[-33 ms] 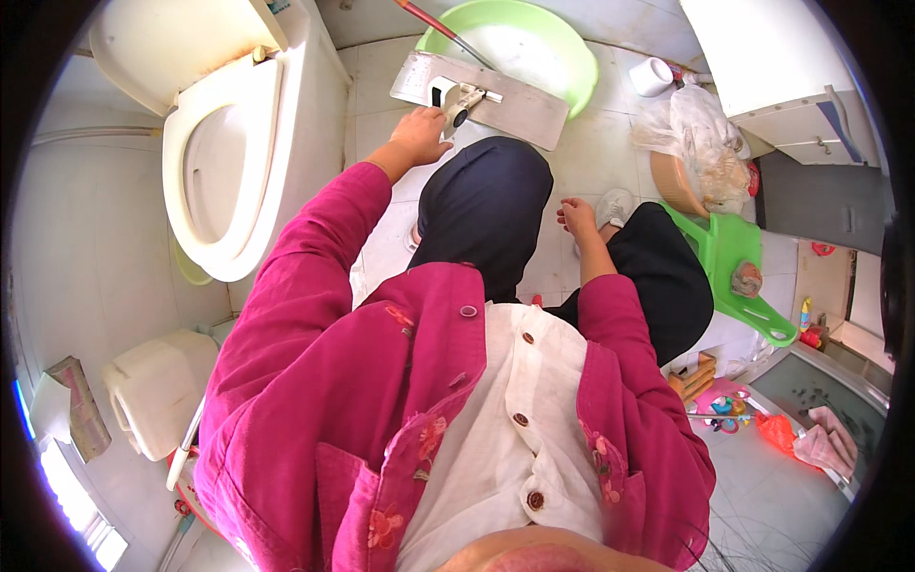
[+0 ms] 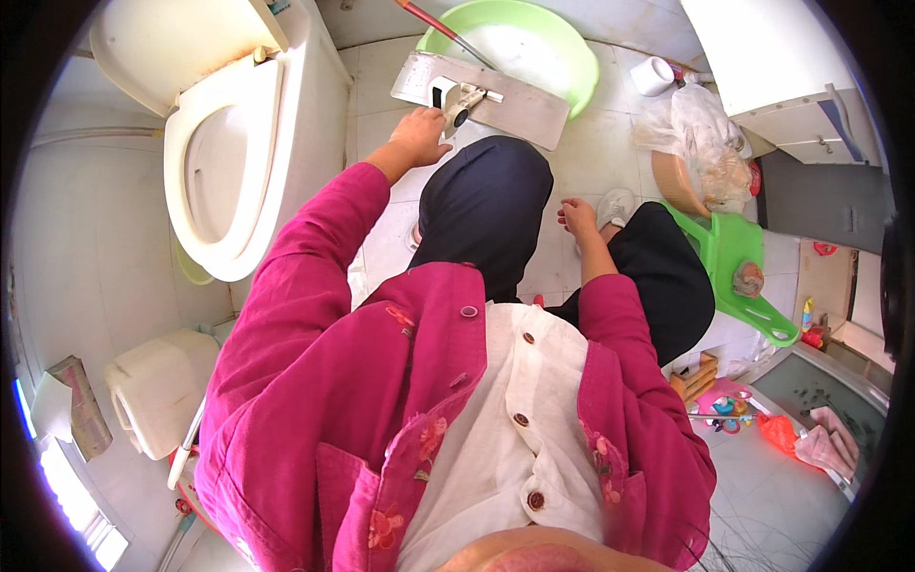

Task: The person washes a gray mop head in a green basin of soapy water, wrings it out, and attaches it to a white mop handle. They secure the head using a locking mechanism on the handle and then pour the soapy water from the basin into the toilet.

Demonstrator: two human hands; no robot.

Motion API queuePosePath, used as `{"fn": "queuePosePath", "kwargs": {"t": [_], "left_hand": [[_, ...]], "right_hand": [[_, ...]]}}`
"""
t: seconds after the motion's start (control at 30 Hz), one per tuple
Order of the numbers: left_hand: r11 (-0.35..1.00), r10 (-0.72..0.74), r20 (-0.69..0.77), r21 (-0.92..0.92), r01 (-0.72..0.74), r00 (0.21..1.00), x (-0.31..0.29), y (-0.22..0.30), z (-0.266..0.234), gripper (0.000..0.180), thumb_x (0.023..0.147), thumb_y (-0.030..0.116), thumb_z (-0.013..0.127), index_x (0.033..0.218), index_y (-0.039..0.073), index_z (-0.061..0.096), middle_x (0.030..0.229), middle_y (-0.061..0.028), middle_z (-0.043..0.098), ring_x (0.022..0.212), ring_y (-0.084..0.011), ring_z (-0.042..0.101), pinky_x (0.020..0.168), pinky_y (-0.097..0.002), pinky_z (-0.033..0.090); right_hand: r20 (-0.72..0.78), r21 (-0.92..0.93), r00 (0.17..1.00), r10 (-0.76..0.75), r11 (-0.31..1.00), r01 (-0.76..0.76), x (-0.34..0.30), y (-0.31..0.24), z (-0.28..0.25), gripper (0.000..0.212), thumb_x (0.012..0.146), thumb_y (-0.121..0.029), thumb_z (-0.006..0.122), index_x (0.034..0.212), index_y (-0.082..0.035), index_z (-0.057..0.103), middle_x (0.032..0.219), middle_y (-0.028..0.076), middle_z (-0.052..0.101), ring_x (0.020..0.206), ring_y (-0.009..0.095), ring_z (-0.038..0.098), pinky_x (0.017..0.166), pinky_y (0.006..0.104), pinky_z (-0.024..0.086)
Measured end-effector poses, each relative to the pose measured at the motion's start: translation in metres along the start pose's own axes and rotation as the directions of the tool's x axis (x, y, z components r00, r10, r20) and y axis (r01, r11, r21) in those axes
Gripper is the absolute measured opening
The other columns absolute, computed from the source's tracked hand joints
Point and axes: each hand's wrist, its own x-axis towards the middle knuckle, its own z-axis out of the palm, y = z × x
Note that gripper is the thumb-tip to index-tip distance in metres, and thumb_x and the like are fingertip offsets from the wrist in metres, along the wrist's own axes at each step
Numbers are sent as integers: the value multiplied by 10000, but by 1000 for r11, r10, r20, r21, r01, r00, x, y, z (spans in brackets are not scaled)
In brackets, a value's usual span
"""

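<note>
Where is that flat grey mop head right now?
In the head view, the flat grey mop head lies on the tiled floor at the top centre, just in front of the green basin, with the left hand beside its near edge.

The person crouches on the floor (image 2: pixel 610 153). The flat mop head (image 2: pixel 481 100) lies on the floor in front of the knees. The left hand (image 2: pixel 419 138) rests at the near edge of the mop head, by its middle joint. The basin (image 2: pixel 519 48) sits just behind the mop head, and the mop handle (image 2: pixel 443 29) leans across the basin. The toilet (image 2: pixel 238 153) stands to the left, with its lid up. The right hand (image 2: pixel 577 217) hangs between the knees. A plastic bag (image 2: pixel 705 138) lies to the right. A stool (image 2: pixel 739 272) stands nearer than the bag, on the right.
</note>
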Motion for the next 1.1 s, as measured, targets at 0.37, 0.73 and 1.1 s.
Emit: {"fn": "queuePosePath", "kwargs": {"t": [0.37,0.73,1.1], "left_hand": [[999,53,-61,0,-53,997,-4,3,17,566,804,321,696,1237,3,519,1323,-168,494,1233,-339,471,1027,-407,433],[980,193,47,28,-195,980,-35,-15,-6,659,792,300,720,1325,13,459,1331,-166,466,1235,-327,456,1019,-429,434],[959,68,-146,281,-25,987,12,16,11,890,891,486,585,1520,5,179,1601,-144,154,1483,-289,154,1187,-446,180]], "right_hand": [[24,-99,1000,-14,995,17,11,11,2,293,920,-185,496,1162,-84,627,899,63,686,735,178,665,600,338,496],[40,-140,999,33,990,-27,9,28,-2,287,924,-192,500,1155,-81,629,888,70,685,709,184,664,557,324,490],[56,-161,997,51,986,-41,18,47,-7,249,920,-207,520,1093,-69,632,823,71,668,641,176,640,508,318,466]]}}
